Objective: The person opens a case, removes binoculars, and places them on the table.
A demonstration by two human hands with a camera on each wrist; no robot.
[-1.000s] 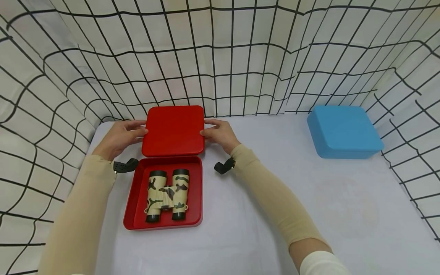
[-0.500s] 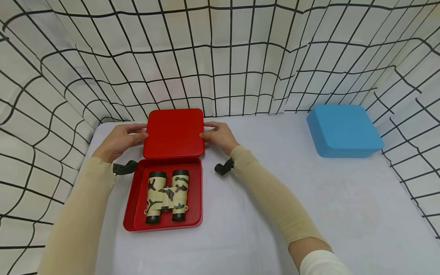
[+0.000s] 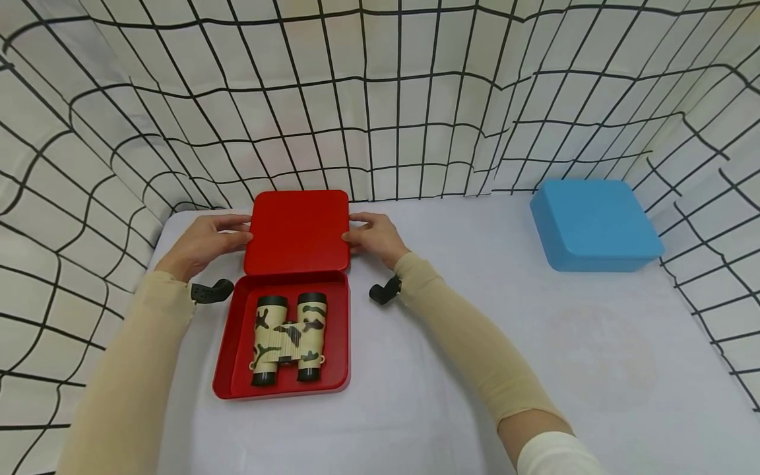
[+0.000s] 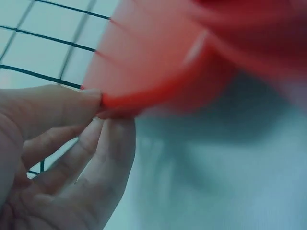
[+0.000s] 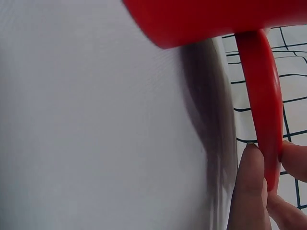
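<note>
A red lid (image 3: 297,232) lies just beyond the far edge of an open red box (image 3: 341,330). My left hand (image 3: 204,243) pinches the lid's left edge between thumb and fingers, as the left wrist view shows with its near corner. On the opposite side, my right hand (image 3: 379,237) pinches the right edge; in the right wrist view the lid (image 5: 264,96) appears edge-on, with the thumb and fingertips on either face. Inside the box rest binoculars (image 3: 289,340) with a tan, green and black camouflage pattern, their black ends pointing away from and toward me.
A closed blue box (image 3: 596,227) stands at the back right on the white-covered table (image 3: 427,409). Black wire mesh (image 3: 380,105) over white cloth rises behind and along both sides, near the lid's far edge.
The lid's far edge has come down and slightly toward me, with both hands moving along. Lately it has shifted a little left. The box and the binoculars stay put.
</note>
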